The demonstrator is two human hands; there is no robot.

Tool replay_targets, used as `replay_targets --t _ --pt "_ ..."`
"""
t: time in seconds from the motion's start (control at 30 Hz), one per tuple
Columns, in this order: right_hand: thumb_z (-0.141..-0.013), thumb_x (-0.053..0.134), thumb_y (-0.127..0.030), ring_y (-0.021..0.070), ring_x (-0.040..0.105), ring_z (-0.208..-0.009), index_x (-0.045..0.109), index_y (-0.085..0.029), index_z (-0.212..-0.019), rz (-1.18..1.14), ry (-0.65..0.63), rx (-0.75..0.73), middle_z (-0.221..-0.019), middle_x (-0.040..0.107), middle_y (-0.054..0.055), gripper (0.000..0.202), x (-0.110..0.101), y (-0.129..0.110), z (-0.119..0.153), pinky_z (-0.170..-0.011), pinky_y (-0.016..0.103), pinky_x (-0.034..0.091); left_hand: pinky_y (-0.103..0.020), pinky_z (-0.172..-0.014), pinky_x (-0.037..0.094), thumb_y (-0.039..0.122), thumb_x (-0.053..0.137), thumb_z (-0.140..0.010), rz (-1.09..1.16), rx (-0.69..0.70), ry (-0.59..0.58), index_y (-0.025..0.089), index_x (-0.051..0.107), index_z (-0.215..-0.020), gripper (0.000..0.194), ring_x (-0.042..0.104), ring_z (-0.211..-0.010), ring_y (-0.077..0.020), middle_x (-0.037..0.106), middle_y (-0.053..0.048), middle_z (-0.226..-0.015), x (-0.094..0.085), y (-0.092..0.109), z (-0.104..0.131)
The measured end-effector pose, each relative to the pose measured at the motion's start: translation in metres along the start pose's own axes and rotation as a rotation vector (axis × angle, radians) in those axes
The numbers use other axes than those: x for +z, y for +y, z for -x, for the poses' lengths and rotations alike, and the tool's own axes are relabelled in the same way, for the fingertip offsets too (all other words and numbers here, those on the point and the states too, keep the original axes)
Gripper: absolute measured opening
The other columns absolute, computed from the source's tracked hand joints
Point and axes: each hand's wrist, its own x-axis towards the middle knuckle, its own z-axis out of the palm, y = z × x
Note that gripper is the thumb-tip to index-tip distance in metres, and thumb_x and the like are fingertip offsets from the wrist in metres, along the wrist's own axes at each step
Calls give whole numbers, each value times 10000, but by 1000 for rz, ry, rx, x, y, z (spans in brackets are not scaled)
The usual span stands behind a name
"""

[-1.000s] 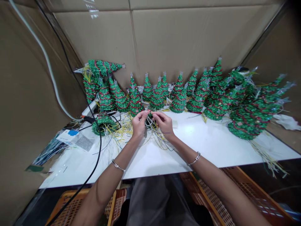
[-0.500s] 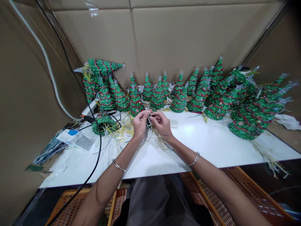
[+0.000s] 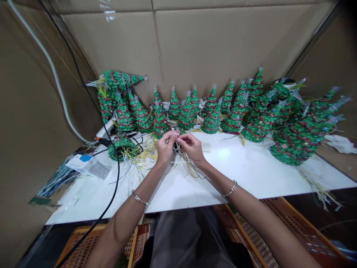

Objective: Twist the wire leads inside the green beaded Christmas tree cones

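Near the white table's (image 3: 237,160) back edge, our left hand (image 3: 165,148) and right hand (image 3: 194,149) met, apparently pinching thin pale wires (image 3: 187,163) that next needed steadiness.

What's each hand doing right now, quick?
Left hand: closed, fingertips pinched, seemingly on the thin wires.
Right hand: closed, fingertips pinched there too; exact grip too small to see.

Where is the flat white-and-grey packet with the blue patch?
In the head view, the packet lies at the left end of the white table, next to the bundle of thin bluish-green strands.
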Motion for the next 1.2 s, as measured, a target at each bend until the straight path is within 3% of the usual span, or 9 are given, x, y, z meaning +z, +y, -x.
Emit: replay_targets --t 0.1,0.23,0.33,0.5,0.63,0.87,1.03,1.2 --pt "-780 722 -465 70 429 -436 636 -176 -876 -38 -30 88 -566 529 -58 316 -3 -1 -4 -416 212 341 -376 -1007 452 440 722 -786 -7 -3 -30 186 760 -802 257 624 -1074 -229 730 -86 -983 -2 1 -2" --pt "-808 642 -579 70 355 -315 631 -147 -1085 -131 -290 284 -427 501 -86 513 -10 1 -9 -335 210 242 -387 -1084 399 450 724 -785 -46 3 -92 202 770 -779 252 602 -1150 -235 732 -96 -1050 -6 6 -4" --pt "-831 608 -592 59 331 -298 614 -122 -1148 -180 -411 333 -399 499 -90 567 -14 4 -10 -336 195 211 -397 -1022 464 482 771 -725 -17 -66 -129 214 763 -739 269 623 -1125 -256 727 -102 -1088 -9 11 -5" --pt "-827 636 -562 51 317 -310 587 -119 -1177 -230 -421 320 -397 453 -118 567 -15 8 -11 -354 184 207 -378 -950 506 505 787 -694 14 -195 -259 228 772 -766 287 623 -1131 -272 739 -91 -1049 -18 11 -10" --pt "-830 632 -570 46 287 -323 619 -140 -1011 -202 -398 283 -390 405 -122 466 -14 9 -10 -361 187 191 -349 -967 477 499 772 -716 -17 -190 -348 217 783 -835 306 622 -1122 -251 735 -88 -1060 -24 12 -15" --pt "-813 635 -597 53 276 -346 602 -167 -820 -124 -345 240 -414 344 -111 432 -15 3 -8 -367 211 189 -383 -987 422 399 786 -719 -262 76 -255 251 791 -767 155 610 -964 -236 736 -61 -845 -27 22 -18" --pt "-839 621 -555 56 305 -382 627 -160 -828 -45 -442 224 -460 367 -91 395 -19 2 -9 -382 209 186 -361 -908 453 408 787 -708 -205 -14 -283 223 792 -753 191 626 -844 -213 744 -64 -825 -33 19 -22" --pt "-852 607 -531 56 292 -364 621 -159 -832 -40 -512 254 -428 350 -100 373 -21 -7 -8 -377 201 181 -285 -720 473 433 799 -675 -146 -58 -287 217 755 -683 221 594 -732 -163 684 -23 -730 -35 10 -23"
